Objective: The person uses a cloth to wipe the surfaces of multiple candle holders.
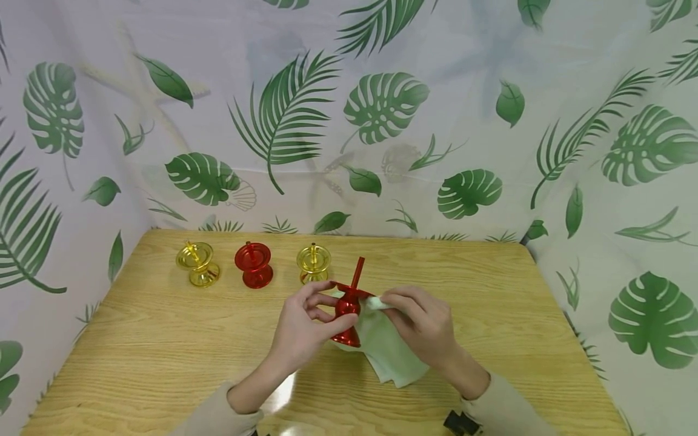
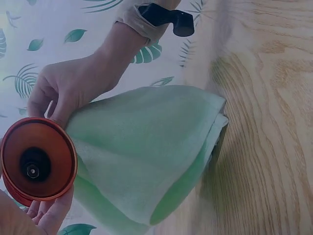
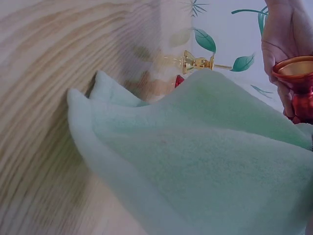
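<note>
My left hand [image 1: 297, 330] holds a shiny red candlestick [image 1: 348, 304] by its body, thumb at the front and fingers behind, with its spike tilted slightly right. My right hand [image 1: 425, 321] pinches a pale green cloth [image 1: 389, 348] against the edge of the candlestick's upper dish. The rest of the cloth hangs below that hand, down toward the table. In the left wrist view the candlestick's hollow base [image 2: 55, 177] faces the camera, beside the draped cloth [image 2: 146, 132]. The cloth [image 3: 171, 142] covers most of the right wrist view.
Along the back of the wooden table [image 1: 207, 345] stand a gold candlestick [image 1: 204, 276], a red candlestick [image 1: 257, 277] and another gold candlestick [image 1: 314, 261], left to right. A leaf-patterned sheet [image 1: 469, 121] hangs behind the table and at its sides.
</note>
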`<state>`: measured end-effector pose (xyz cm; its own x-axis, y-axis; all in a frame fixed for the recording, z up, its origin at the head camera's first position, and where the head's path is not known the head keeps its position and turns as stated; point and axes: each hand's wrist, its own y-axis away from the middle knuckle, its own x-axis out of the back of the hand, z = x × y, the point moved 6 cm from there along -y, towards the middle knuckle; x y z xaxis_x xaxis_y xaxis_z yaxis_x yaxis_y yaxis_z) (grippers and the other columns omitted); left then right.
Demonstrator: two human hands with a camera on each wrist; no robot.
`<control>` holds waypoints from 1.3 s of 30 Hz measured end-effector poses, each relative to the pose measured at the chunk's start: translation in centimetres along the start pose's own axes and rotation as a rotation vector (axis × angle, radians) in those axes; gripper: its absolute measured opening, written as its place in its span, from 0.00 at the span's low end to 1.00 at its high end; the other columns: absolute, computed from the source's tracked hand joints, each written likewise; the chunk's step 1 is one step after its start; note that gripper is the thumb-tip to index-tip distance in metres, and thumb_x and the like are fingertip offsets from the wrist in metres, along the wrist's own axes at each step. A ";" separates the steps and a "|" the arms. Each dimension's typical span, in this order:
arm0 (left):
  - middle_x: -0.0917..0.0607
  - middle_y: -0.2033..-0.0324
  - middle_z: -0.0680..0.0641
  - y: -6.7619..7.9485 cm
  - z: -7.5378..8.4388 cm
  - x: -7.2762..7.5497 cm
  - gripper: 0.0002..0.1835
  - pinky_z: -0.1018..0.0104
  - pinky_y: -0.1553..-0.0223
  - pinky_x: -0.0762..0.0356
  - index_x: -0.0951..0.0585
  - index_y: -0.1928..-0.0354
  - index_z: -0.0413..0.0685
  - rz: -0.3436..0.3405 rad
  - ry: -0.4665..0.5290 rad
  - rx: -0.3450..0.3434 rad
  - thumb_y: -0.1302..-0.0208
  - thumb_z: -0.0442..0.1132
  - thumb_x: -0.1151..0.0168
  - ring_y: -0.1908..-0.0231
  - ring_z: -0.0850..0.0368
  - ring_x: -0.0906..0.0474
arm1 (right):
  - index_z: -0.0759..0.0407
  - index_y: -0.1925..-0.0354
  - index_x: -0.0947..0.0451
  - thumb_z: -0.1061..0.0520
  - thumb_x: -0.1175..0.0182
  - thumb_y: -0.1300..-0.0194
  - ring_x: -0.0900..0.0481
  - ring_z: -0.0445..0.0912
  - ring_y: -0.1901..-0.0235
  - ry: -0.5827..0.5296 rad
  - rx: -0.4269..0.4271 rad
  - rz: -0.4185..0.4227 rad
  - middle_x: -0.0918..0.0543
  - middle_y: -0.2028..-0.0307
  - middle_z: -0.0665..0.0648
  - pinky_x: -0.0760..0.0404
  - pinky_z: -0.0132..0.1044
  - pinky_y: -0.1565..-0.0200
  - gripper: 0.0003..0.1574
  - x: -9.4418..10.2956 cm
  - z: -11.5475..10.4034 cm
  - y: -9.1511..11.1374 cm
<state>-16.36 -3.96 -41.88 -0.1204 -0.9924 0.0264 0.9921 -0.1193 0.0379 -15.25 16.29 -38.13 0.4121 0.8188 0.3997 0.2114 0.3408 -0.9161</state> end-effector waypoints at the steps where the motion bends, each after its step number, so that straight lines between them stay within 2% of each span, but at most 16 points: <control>1: 0.10 0.54 0.36 0.0 0.0 0.0 0.34 0.71 0.66 0.15 0.22 0.34 0.37 0.002 -0.001 -0.002 0.42 0.34 0.21 0.70 0.59 0.16 | 0.65 0.63 0.12 0.54 0.37 0.24 0.12 0.49 0.73 -0.004 -0.004 0.004 0.11 0.67 0.60 0.14 0.37 0.72 0.16 0.0 0.0 0.0; 5: 0.09 0.55 0.37 0.0 0.0 -0.2 0.34 0.71 0.67 0.16 0.22 0.35 0.38 0.025 -0.033 -0.013 0.43 0.34 0.20 0.69 0.58 0.17 | 0.65 0.64 0.12 0.54 0.36 0.24 0.12 0.49 0.74 -0.017 -0.009 0.022 0.11 0.68 0.60 0.13 0.37 0.71 0.16 0.1 -0.3 -0.5; 10: 0.09 0.54 0.40 0.0 0.0 -0.4 0.35 0.71 0.68 0.16 0.22 0.35 0.40 0.065 -0.151 -0.047 0.45 0.36 0.19 0.68 0.58 0.16 | 0.64 0.63 0.11 0.54 0.35 0.25 0.13 0.48 0.74 -0.029 -0.015 -0.007 0.11 0.68 0.59 0.14 0.36 0.71 0.14 -0.4 -1.2 -1.8; 15: 0.08 0.55 0.44 0.2 0.3 -0.4 0.36 0.71 0.68 0.16 0.22 0.34 0.42 0.119 -0.301 -0.130 0.46 0.37 0.20 0.67 0.58 0.14 | 0.61 0.62 0.11 0.52 0.36 0.24 0.15 0.46 0.75 0.011 -0.012 -0.066 0.11 0.69 0.57 0.16 0.34 0.73 0.15 -1.1 -1.9 -2.7; 18: 0.07 0.55 0.45 0.3 0.4 -0.5 0.36 0.71 0.66 0.16 0.22 0.34 0.42 0.136 -0.358 -0.167 0.47 0.37 0.21 0.66 0.57 0.12 | 0.60 0.62 0.10 0.51 0.37 0.23 0.15 0.45 0.75 0.034 -0.010 -0.100 0.11 0.68 0.56 0.17 0.33 0.73 0.16 -1.5 -2.1 -2.8; 23: 0.07 0.56 0.46 0.2 0.2 -0.4 0.36 0.71 0.67 0.16 0.22 0.34 0.43 0.133 -0.347 -0.154 0.47 0.38 0.20 0.66 0.58 0.12 | 0.60 0.62 0.11 0.50 0.38 0.23 0.14 0.45 0.74 0.041 -0.029 -0.124 0.12 0.67 0.56 0.16 0.33 0.73 0.17 -1.6 -2.0 -2.7; 28: 0.08 0.55 0.44 0.0 -0.2 -0.2 0.36 0.70 0.67 0.16 0.21 0.34 0.46 0.108 -0.258 -0.093 0.46 0.38 0.19 0.67 0.59 0.13 | 0.62 0.61 0.13 0.50 0.39 0.22 0.12 0.46 0.72 0.030 -0.057 -0.126 0.11 0.66 0.57 0.14 0.35 0.71 0.17 -1.2 -1.7 -2.2; 31: 0.08 0.54 0.43 -0.1 -0.1 -0.1 0.36 0.70 0.66 0.16 0.21 0.33 0.47 0.102 -0.220 -0.083 0.46 0.38 0.19 0.66 0.57 0.14 | 0.63 0.61 0.13 0.51 0.39 0.22 0.11 0.48 0.71 0.026 -0.070 -0.109 0.10 0.65 0.58 0.13 0.37 0.70 0.18 -0.7 -1.5 -1.9; 39: 0.08 0.52 0.45 -0.1 0.7 0.4 0.36 0.71 0.63 0.16 0.20 0.32 0.50 0.131 -0.241 -0.193 0.45 0.34 0.20 0.60 0.53 0.15 | 0.64 0.63 0.12 0.52 0.37 0.23 0.11 0.50 0.71 -0.013 -0.066 -0.029 0.10 0.65 0.60 0.13 0.36 0.70 0.17 0.0 -1.2 -1.0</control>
<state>-16.57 -4.35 -41.16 0.0263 -0.9667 0.2546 0.9851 -0.0182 -0.1709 -14.38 15.35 -37.20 0.3935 0.8150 0.4254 0.2811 0.3339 -0.8997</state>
